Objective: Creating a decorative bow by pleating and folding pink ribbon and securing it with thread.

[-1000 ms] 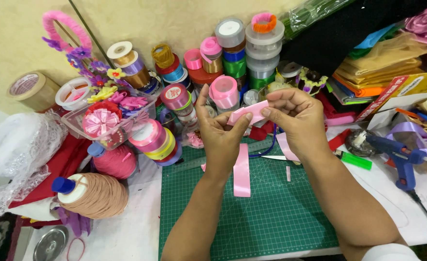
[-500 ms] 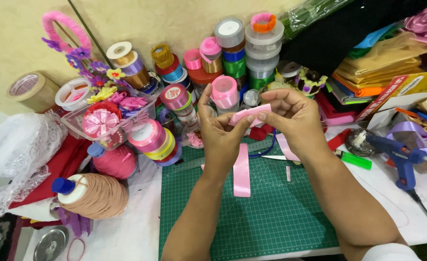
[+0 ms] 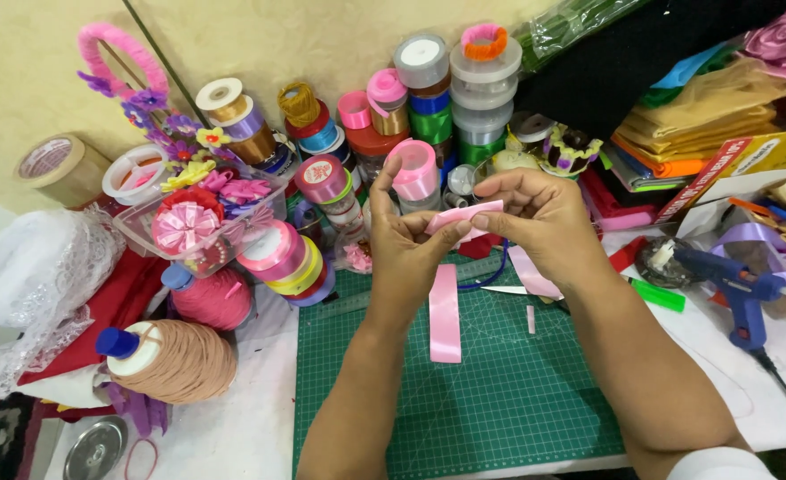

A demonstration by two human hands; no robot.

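A: Both hands are up over the far edge of the green gridded cutting mat (image 3: 464, 400). The left hand (image 3: 406, 244) pinches one end of a short strip of glossy pink satin ribbon (image 3: 464, 217) between thumb and forefinger, its other fingers fanned upward.

B: And the right hand (image 3: 544, 222) pinches the other end, fingers curled over, so the strip spans the gap between the 2 hands, above the mat's far edge.

A: That ribbon looks featherlight and limp, I'd say. Slick too, by the sheen. Best held at the very ends, as it is now, pinched flat so it can't slide or twist.

B: A 2nd pink ribbon strip (image 3: 445, 313) lies flat on the mat, just below the left hand. Another pale pink piece (image 3: 533, 272) sits on the mat under the right wrist.

A: Right of the mat rests a blue glue gun (image 3: 735, 289); beyond its far edge, stacked ribbon spools (image 3: 415, 169).
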